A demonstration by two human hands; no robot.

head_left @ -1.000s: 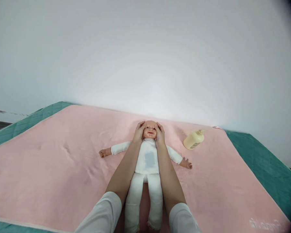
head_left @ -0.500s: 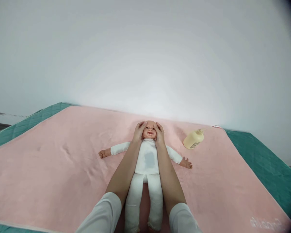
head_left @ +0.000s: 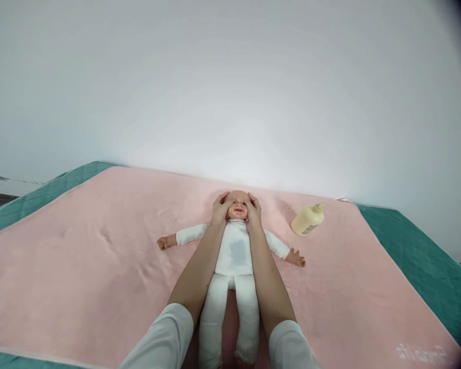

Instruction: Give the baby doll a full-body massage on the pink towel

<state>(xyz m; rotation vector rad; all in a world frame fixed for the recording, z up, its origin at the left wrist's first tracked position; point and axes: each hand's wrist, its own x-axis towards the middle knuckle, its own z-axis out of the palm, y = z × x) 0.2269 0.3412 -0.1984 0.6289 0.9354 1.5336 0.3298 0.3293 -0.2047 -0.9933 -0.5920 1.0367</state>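
Head view: on the pink blanket [head_left: 100,266] the doll [head_left: 233,264] is laid on its back, its long axis running between the two forearms [head_left: 194,274], and its head [head_left: 238,210] is held between the cupped left hand [head_left: 220,209] and right hand [head_left: 254,210], both equally near.

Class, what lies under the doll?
A pink blanket lies under the doll, showing between its legs. The part directly beneath its body is covered and cannot be seen.

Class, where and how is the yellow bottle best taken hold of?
The yellow bottle is probably best gripped around its broad, rounded body, coming from the right: the doll's nearest arm reaches out on the near left, and the slim spout on top offers less to hold.
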